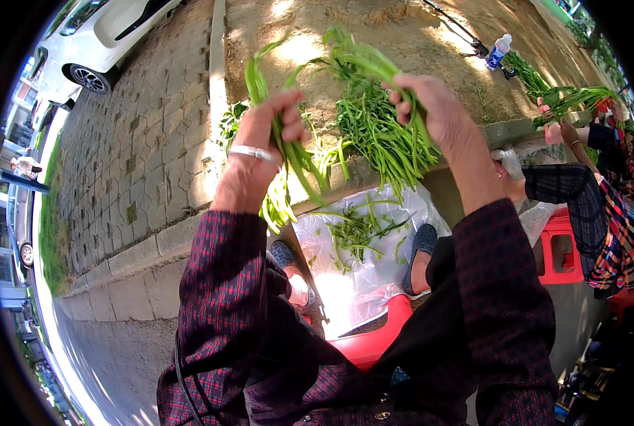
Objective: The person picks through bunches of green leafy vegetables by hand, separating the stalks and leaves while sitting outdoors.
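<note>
Raised in front of me, my left hand (268, 129), with a pale bracelet at the wrist, is closed around long green vegetable stems (255, 77). Level with it on the right, my right hand (434, 106) grips a bunch of leafy greens (373, 60), its leafy end reaching toward the left hand. Below the right hand, a heap of long-stemmed greens (388, 135) lies across the kerb. A smaller pile of stems (278, 202) sits below the left hand. Between my feet, plucked leaves and stem bits (356, 234) rest on a clear plastic sheet (331, 295).
A red stool (373, 341) is under me. At right, another person (579, 199) holds greens (579, 99) near a second red stool (564, 248). A bottle (498, 51) stands on the dirt. Beyond the brick paving (139, 142), a white car (104, 42) is parked.
</note>
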`<state>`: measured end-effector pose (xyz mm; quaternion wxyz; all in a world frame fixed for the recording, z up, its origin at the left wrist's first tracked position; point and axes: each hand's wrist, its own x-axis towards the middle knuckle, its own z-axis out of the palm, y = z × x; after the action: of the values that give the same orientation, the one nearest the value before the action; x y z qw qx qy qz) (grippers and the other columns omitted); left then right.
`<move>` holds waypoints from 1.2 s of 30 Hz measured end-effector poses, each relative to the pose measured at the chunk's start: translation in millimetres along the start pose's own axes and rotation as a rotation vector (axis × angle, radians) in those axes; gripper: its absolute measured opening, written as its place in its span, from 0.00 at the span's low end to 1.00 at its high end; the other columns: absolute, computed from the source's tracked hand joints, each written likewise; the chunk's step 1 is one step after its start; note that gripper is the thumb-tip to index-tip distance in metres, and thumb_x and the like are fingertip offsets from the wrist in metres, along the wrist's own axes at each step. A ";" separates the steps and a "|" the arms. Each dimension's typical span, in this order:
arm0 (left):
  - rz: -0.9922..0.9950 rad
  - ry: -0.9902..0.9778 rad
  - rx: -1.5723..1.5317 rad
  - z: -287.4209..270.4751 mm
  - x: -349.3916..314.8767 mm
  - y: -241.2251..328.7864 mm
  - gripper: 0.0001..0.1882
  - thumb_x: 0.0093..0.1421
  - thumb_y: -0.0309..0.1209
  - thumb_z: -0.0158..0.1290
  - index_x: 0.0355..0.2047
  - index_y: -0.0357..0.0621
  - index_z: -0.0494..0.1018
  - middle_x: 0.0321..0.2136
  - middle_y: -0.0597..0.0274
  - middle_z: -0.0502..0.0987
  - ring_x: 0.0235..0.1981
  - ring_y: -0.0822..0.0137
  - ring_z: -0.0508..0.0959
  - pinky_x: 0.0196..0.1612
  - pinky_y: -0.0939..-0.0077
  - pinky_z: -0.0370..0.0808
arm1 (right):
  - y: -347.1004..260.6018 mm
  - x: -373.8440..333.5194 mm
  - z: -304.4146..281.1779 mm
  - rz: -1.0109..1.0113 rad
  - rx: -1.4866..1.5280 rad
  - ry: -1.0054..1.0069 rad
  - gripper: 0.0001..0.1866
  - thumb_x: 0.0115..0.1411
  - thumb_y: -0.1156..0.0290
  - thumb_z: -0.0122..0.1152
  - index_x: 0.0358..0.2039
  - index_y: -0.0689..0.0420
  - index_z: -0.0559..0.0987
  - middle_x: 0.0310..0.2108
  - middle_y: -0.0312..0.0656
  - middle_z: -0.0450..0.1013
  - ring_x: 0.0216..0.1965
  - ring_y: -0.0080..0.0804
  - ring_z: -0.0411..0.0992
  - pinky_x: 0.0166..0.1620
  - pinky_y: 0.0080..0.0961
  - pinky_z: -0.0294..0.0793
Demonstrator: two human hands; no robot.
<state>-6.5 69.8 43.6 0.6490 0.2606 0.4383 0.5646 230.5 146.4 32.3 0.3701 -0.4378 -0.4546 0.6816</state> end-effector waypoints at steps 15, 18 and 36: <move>-0.265 -0.102 -0.047 -17.3 -31.4 -78.7 0.12 0.58 0.39 0.56 0.32 0.44 0.72 0.23 0.65 0.74 0.17 0.73 0.72 0.20 0.78 0.67 | 57.3 -86.4 66.9 -0.153 -0.381 -0.253 0.14 0.60 0.65 0.51 0.25 0.63 0.73 0.19 0.36 0.69 0.18 0.20 0.67 0.22 0.19 0.68; -0.187 -0.038 -0.067 0.5 -42.3 -66.4 0.09 0.58 0.35 0.56 0.33 0.44 0.72 0.20 0.67 0.72 0.16 0.75 0.70 0.20 0.79 0.67 | 51.8 -92.5 64.8 -0.158 -0.284 -0.264 0.16 0.61 0.64 0.50 0.24 0.64 0.73 0.18 0.35 0.68 0.20 0.20 0.67 0.25 0.20 0.69; -0.308 0.073 0.039 -15.3 -50.6 -61.9 0.07 0.54 0.33 0.56 0.28 0.43 0.73 0.19 0.69 0.73 0.16 0.77 0.70 0.19 0.85 0.70 | 46.9 -95.5 57.9 0.088 -0.249 -0.323 0.13 0.57 0.65 0.55 0.33 0.64 0.75 0.21 0.34 0.70 0.24 0.19 0.68 0.30 0.18 0.69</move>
<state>12.6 4.7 -1.5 0.7062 0.1823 0.5074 0.4590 204.3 28.4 24.7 0.2050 -0.3846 -0.5693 0.6971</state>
